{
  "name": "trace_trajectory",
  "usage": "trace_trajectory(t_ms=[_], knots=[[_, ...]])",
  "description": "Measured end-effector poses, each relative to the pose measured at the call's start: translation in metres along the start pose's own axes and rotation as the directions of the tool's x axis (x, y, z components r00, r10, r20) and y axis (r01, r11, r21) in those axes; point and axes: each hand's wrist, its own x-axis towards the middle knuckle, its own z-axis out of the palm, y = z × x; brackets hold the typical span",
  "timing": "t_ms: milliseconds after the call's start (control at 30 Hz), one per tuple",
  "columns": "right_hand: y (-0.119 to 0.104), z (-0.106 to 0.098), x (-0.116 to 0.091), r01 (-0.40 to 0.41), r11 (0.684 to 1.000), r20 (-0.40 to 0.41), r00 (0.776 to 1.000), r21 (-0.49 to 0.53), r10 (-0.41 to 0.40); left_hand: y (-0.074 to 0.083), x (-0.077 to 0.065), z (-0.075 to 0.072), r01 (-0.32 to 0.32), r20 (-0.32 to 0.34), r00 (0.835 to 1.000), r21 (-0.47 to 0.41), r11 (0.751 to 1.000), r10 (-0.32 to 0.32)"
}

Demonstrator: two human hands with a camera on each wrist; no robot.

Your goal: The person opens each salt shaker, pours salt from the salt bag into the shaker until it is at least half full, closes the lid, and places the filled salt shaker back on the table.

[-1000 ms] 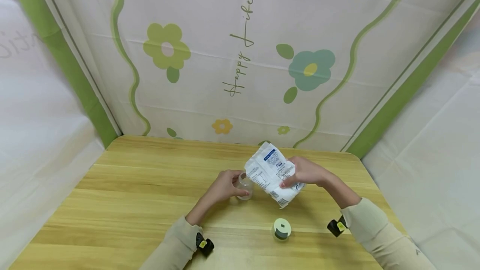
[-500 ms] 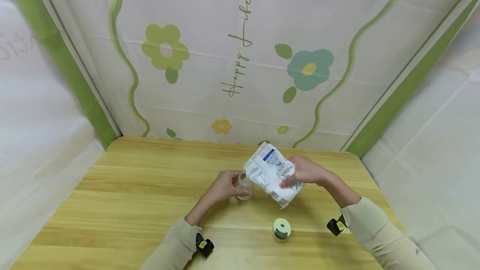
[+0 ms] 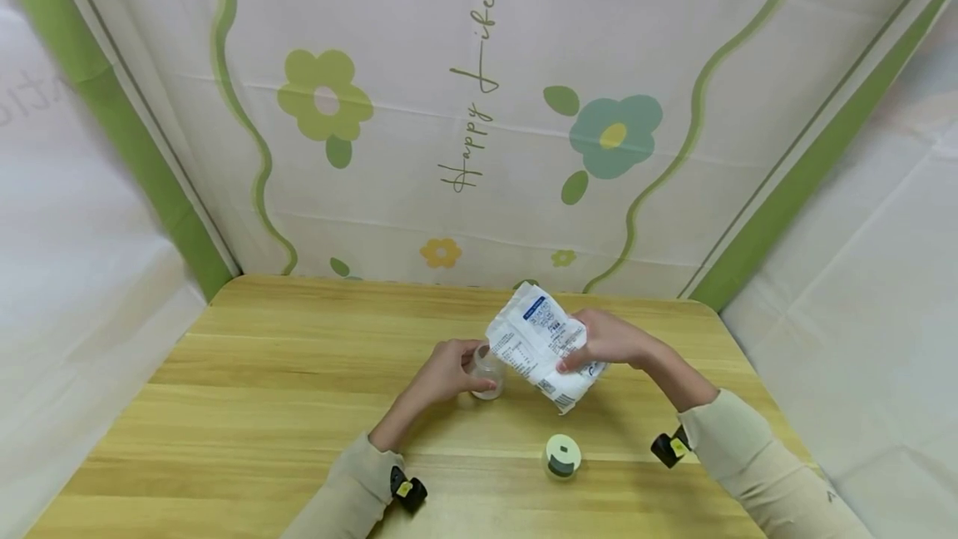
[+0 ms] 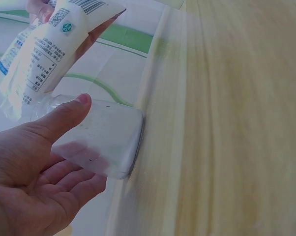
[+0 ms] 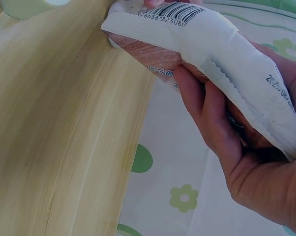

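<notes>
My left hand (image 3: 443,373) grips a small clear jar (image 3: 488,374) that stands upright on the table, thumb on one side and fingers on the other. Whitish, cloudy contents show through its wall in the left wrist view. In my right hand (image 3: 612,341) is a white printed plastic bag (image 3: 533,341), tilted so that its upper-left corner lies over the jar's mouth. The left wrist view shows this bag (image 4: 44,54) meeting the jar's neck. Its barcode and reddish side face the right wrist view. The bag's opening and any flow from it cannot be made out.
A round pale-green lid (image 3: 562,456) with a grey-green flap lies on the wooden table (image 3: 299,406), in front of the bag. A white flowered curtain (image 3: 404,148) hangs behind the table's back edge, with more white cloth at both sides.
The head view has shifted very slightly. Both hands, the jar, the bag and the lid otherwise keep nearly the same places.
</notes>
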Motion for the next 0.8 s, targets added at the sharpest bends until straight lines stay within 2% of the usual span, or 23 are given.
trace_trajectory(t_ms=[600, 800], knots=[[0.0031, -0.0033, 0.0017, -0.001, 0.999, -0.008, 1.000, -0.040, 0.001, 0.0021, 0.0017, 0.0010, 0.005, -0.017, 1.000, -0.028, 1.000, -0.005], [0.0046, -0.0032, 0.0012, -0.006, 0.999, -0.005, 1.000, -0.041, 0.006, 0.0031, 0.0003, 0.0016, 0.024, -0.014, 1.000, -0.039, 0.999, -0.025]])
